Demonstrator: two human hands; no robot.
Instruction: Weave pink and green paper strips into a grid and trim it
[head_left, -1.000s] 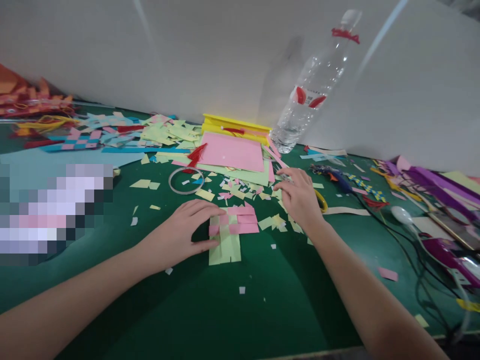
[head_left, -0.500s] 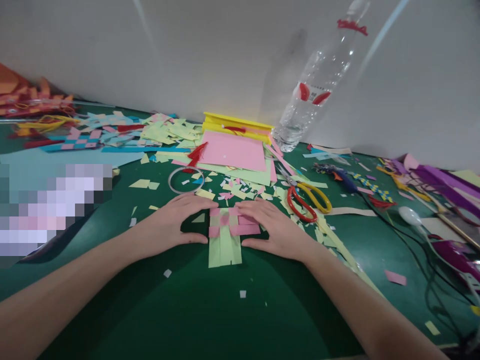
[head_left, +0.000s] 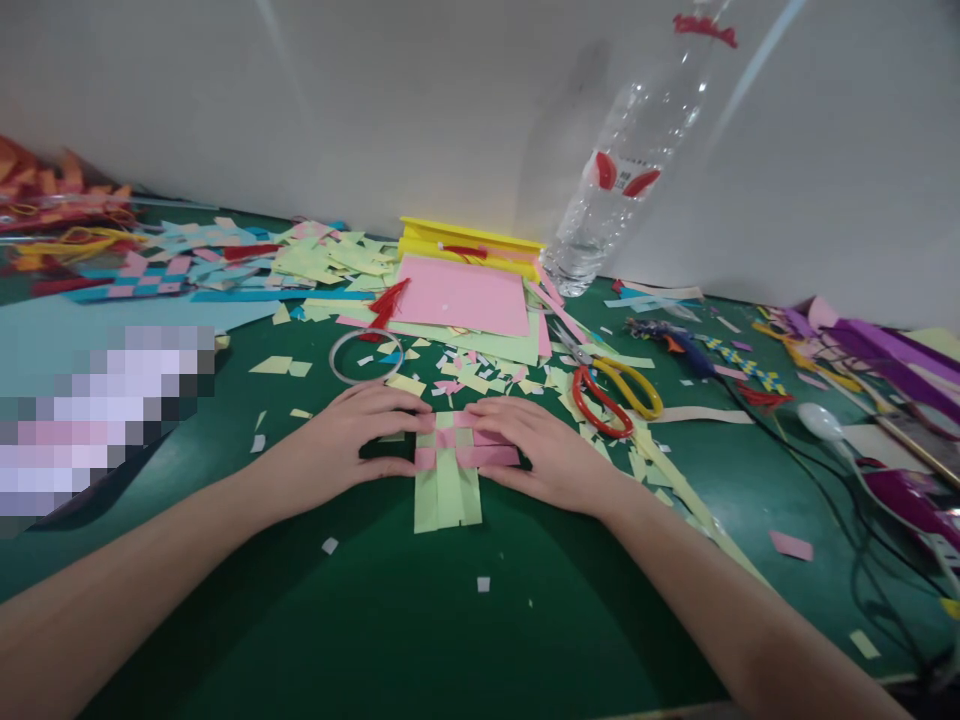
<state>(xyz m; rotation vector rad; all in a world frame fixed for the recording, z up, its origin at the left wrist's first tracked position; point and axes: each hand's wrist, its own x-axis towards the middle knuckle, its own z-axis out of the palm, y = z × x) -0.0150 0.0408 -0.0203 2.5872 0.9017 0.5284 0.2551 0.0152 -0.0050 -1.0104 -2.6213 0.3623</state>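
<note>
A small woven piece of paper strips (head_left: pixel 448 500), pale green crossed with pink, lies flat on the green table between my hands. My left hand (head_left: pixel 341 445) has its fingertips on the upper left corner of the weave and its thumb at the left end of the lower pink strip. From the other side, my right hand (head_left: pixel 547 455) pinches the weave, fingers over the pink strips and thumb by their lower edge. Pink strip ends stick out beneath the right fingers. Part of the weave's top is hidden by the fingertips.
Scissors (head_left: pixel 604 400) with red and yellow handles lie beyond my right hand. A roll of clear tape (head_left: pixel 365 356) sits past my left hand. Behind are pink paper (head_left: pixel 461 297), paper scraps and a plastic bottle (head_left: pixel 615 185). A glue gun (head_left: pixel 911 510) and cables are at right.
My right thumb has moved in against the pink strips, and the right fingers have shifted slightly left. The left hand stays nearly in place. The whole view has shifted a little.
</note>
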